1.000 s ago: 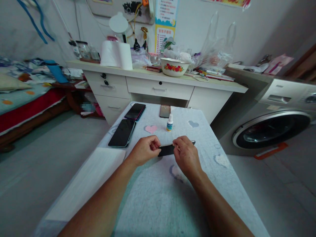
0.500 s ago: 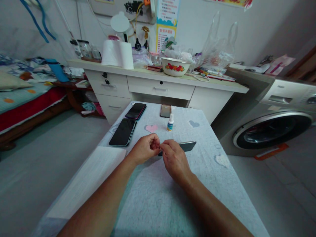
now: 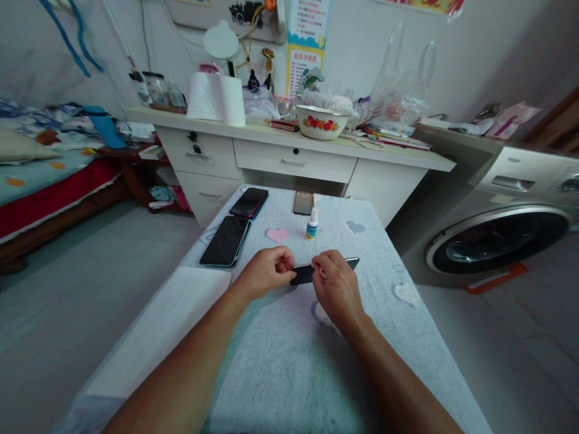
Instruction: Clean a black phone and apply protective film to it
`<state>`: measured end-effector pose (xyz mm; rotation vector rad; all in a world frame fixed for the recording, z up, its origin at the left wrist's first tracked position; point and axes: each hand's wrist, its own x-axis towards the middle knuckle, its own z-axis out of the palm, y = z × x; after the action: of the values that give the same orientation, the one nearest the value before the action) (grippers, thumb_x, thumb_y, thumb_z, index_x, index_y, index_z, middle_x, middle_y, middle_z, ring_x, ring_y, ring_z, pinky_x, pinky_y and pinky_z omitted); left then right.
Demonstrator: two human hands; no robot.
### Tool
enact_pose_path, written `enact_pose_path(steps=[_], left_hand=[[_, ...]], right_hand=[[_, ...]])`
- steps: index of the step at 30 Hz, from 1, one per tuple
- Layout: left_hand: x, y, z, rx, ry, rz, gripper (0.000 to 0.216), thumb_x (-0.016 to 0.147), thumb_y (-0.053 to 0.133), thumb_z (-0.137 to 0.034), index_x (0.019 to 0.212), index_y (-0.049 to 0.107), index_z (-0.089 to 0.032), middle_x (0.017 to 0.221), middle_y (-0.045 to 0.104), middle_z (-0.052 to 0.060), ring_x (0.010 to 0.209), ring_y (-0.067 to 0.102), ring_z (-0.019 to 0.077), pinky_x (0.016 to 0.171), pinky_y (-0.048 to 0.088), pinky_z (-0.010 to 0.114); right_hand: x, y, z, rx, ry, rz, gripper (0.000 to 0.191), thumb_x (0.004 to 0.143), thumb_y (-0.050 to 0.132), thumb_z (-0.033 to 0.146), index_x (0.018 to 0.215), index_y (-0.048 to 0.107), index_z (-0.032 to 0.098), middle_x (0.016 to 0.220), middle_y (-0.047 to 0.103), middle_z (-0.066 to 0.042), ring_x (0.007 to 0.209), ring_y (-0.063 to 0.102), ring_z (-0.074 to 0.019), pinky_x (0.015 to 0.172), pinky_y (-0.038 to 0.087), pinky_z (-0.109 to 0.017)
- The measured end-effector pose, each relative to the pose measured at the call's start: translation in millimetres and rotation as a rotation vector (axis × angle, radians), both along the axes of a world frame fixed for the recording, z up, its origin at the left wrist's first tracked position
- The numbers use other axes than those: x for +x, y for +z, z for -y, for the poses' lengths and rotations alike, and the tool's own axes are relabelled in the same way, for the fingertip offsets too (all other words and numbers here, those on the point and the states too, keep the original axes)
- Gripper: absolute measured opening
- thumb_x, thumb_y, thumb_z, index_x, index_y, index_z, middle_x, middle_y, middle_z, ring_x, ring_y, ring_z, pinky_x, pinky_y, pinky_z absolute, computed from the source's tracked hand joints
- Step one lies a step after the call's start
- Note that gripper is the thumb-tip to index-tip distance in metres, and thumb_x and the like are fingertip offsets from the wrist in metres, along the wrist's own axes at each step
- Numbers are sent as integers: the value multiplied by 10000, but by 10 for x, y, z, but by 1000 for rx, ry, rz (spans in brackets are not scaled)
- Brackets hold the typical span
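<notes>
A dark smartphone (image 3: 303, 275) is propped on its long edge above the cloth, screen side tilted toward me. My left hand (image 3: 270, 269) pinches its left end between thumb and fingers. At the middle of the phone's upper edge is my right hand (image 3: 336, 283), fingers closed in a pinch; whatever they hold is too small to make out. Just beyond the phone stands a small white bottle (image 3: 312, 225) with a blue and yellow label. Two black-screened phones, a nearer one (image 3: 225, 241) and a farther one (image 3: 249, 202), lie to the left. Another phone (image 3: 303, 203) lies behind the bottle.
A pale cloth with heart patterns covers the table (image 3: 271, 374). A white sheet (image 3: 167, 325) lies along its left side. Behind stands a white desk (image 3: 294, 158) bearing a floral bowl (image 3: 322, 122) and paper rolls (image 3: 215, 99). A washing machine (image 3: 497, 205) is at right.
My right hand has slid rightward along the phone's upper edge, away from my left hand, uncovering more of the phone's left part. My left hand stays at the left end.
</notes>
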<state>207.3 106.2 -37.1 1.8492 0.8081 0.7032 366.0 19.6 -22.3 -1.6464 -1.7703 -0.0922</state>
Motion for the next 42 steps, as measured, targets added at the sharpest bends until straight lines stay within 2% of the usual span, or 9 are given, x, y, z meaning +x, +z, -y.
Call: enact_pose_path(steps=[5,15,22,33,42], left_hand=[[1,21,10,1,4,-15,112,651,618,-166,735,546,-157,598,521,-50,537,491,87,504,382,190],[-16,-1,-6,37,-24,-9,91,657,619,-169,728,565,-152,612,542,-40,549,499,88,511,389,193],[-21,2,-12,47,-29,-19,85,660,617,-178,727,569,-155,604,540,-39,546,501,92,507,384,199],[-18,13,6,18,-8,-29,94,651,619,-165,720,556,-161,593,530,-45,540,501,91,499,379,190],[-21,-7,-9,37,-20,-20,92,665,622,-180,728,559,-156,599,536,-45,539,503,87,499,374,190]], right_hand=[[-25,-22,-14,33,-38,-5,176,811,466,97,865,615,174,867,565,-59,775,538,-161,736,438,-270],[-198,-36,-43,-5,38,-29,194,872,441,149,874,629,198,889,579,-62,795,550,-160,739,445,-258],[-198,-46,-35,-6,74,-19,209,869,432,145,896,633,196,894,584,-58,799,547,-157,747,446,-259],[22,-37,-9,74,-57,-3,199,846,431,122,860,612,204,895,555,-50,802,534,-163,726,439,-274],[-132,-94,40,135,86,-74,161,861,464,163,915,616,173,975,569,-91,886,566,-166,808,480,-289]])
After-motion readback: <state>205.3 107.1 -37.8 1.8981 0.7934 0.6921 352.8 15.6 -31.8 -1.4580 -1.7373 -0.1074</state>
